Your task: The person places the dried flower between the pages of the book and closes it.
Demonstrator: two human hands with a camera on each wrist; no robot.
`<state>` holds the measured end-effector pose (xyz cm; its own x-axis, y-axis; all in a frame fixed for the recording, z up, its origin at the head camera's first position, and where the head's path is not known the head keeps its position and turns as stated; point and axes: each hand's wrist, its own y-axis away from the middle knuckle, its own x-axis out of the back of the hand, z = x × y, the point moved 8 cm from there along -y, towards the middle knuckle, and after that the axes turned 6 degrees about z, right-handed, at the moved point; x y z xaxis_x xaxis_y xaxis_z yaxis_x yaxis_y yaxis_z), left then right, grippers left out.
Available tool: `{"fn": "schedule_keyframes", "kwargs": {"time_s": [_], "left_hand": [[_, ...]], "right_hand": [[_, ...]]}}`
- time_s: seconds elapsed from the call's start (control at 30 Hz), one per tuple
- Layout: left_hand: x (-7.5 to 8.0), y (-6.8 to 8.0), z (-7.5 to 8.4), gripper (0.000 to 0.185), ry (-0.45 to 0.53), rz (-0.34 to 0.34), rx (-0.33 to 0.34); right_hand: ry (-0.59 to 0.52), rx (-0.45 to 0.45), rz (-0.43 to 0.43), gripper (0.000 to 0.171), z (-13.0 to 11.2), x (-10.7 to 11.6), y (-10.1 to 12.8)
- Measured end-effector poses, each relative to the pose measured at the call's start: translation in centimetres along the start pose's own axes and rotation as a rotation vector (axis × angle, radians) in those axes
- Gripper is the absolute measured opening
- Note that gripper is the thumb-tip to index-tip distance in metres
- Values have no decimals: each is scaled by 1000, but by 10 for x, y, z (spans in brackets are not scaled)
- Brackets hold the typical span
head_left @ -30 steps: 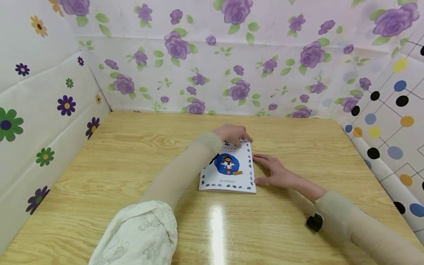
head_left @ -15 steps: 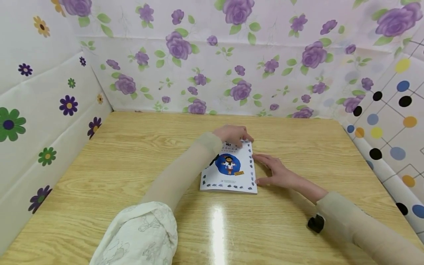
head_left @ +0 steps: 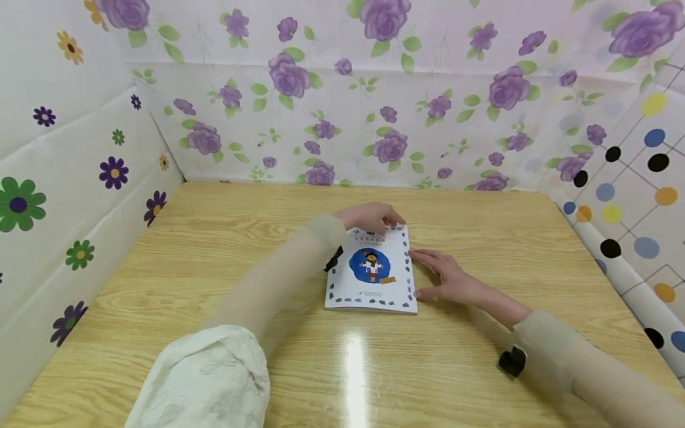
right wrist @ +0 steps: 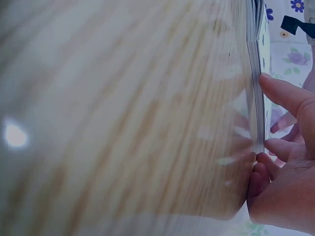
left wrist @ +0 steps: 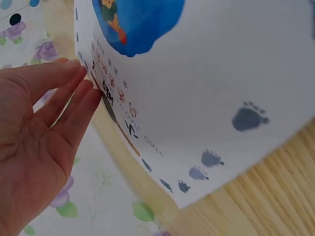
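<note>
My right hand [head_left: 452,279] flat on table [head_left: 214,249], fingers straight, thumb and fingertips [right wrist: 283,93] against right edge of booklet [head_left: 371,270]; booklet lies mid-table, cover up, blue circle with figure on it; farther off, my left hand [head_left: 369,215] at booklet's far edge, fingers loosely extended, touching top margin; flowered wall [head_left: 342,107] behind

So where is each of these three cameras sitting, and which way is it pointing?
Head: worn on the head, looking forward and down at the table; shows both sleeved arms, the left hand at the booklet's far edge, the right hand at its right edge.
Left wrist: looks past the open palm onto the booklet cover.
Right wrist: low on the table, facing the booklet's page edges, fingers touching.
Shared: all three show the booklet.
</note>
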<state>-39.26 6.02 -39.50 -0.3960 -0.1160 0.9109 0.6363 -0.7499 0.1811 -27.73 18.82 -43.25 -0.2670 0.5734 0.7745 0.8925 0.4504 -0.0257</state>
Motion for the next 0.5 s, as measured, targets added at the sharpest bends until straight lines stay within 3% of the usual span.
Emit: {"fn": "schedule_keyframes", "kwargs": {"time_s": [0.13, 0.3, 0.5], "left_hand": [[12, 19, 0, 52, 13, 27, -22], [24, 43, -15, 49, 43, 66, -16], [44, 82, -22, 48, 7, 96, -17]], "right_hand": [[11, 0, -1, 84, -4, 0, 0], [17, 1, -46, 85, -8, 3, 2], [-1, 6, -51, 74, -15, 30, 3]]}}
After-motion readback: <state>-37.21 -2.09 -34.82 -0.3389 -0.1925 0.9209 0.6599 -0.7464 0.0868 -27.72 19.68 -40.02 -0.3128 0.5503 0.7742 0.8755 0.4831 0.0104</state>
